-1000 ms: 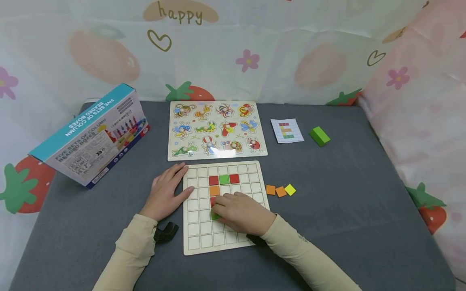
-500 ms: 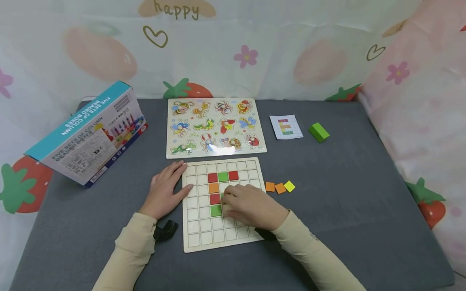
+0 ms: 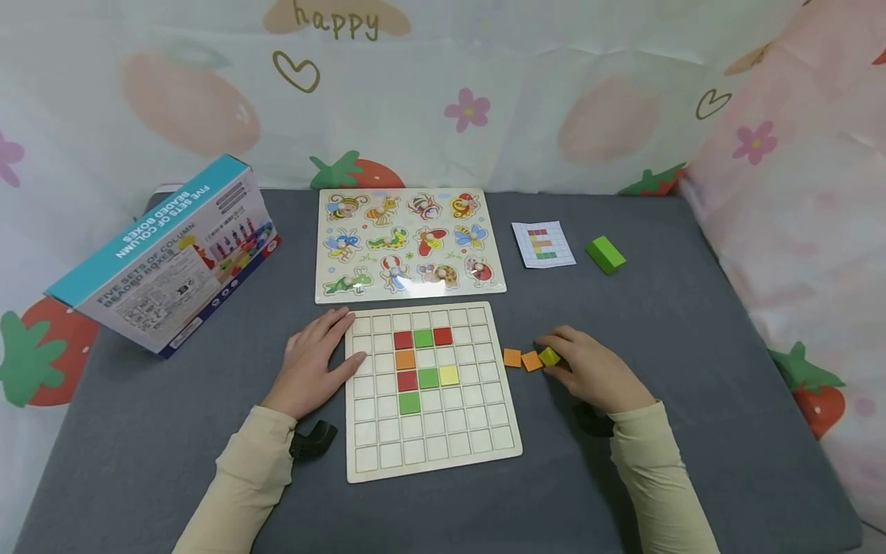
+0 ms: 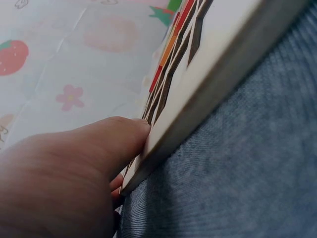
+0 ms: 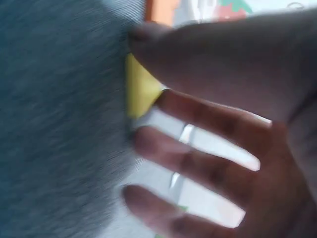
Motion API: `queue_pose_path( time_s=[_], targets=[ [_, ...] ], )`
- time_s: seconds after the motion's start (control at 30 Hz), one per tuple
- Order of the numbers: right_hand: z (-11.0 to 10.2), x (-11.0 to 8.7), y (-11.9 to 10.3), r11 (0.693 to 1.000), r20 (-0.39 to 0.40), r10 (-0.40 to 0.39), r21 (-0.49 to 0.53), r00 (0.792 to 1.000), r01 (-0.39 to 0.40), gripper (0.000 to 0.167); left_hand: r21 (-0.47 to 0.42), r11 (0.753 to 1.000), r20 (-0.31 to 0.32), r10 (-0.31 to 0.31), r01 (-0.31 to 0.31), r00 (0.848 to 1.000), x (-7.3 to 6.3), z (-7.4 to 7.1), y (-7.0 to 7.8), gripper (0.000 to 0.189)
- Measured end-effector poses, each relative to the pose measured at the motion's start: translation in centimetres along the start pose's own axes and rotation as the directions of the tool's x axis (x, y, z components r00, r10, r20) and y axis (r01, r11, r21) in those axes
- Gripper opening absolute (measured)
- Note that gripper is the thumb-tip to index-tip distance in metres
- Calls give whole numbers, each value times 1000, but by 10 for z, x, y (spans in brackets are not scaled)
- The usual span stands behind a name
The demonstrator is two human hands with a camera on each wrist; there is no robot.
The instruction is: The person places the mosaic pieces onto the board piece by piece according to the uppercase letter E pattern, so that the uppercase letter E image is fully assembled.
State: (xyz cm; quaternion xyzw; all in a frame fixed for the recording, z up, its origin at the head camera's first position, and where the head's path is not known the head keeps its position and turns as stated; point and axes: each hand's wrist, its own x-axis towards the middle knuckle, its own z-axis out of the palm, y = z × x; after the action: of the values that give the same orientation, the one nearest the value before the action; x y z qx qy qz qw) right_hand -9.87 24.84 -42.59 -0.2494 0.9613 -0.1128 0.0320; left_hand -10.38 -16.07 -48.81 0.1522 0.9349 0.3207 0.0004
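Note:
My left hand (image 3: 313, 367) rests at the left edge of a pale wooden grid board (image 3: 434, 466), fingers fairly straight; in the left wrist view its thumb (image 4: 121, 141) lies against the board's rim. Coloured square tiles sit in the grid: red, green and red across the top, an orange tile (image 3: 404, 359) below, then a row of red, green and yellow, and a green tile (image 3: 409, 402) under that. To the right of the board, my right hand (image 3: 601, 371) pinches a loose yellow tile (image 3: 549, 356) between thumb and forefinger, its other fingers spread in the right wrist view.
Two loose orange tiles (image 3: 531, 362) lie between the board and my right hand. Behind the board is an insect picture puzzle (image 3: 411, 245). A printed pattern card (image 3: 543, 245) and a green block (image 3: 605, 255) lie at back right, a large box (image 3: 173, 254) at back left.
My right hand has left the board and moved right to the loose yellow tile. A green and a yellow tile now show in the row where it was. My left hand stays put.

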Motion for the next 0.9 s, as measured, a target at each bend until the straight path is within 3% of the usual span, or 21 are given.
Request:
queue_pose_path(
  time_s=[0.23,0.4,0.9],
  targets=[
    [5,-4,8,1000,-31,5,-19,1000,-5,27,2,1000,6,-8,8,1000,-1,0,0,67],
    [5,-8,10,998,4,64,-9,998,-64,28,1,1000,7,-6,6,1000,0,1,0,67],
    [-4,-13,0,994,34,94,52,995,-95,26,-1,1000,10,-3,3,1000,1,-1,1,67]
  ],
)
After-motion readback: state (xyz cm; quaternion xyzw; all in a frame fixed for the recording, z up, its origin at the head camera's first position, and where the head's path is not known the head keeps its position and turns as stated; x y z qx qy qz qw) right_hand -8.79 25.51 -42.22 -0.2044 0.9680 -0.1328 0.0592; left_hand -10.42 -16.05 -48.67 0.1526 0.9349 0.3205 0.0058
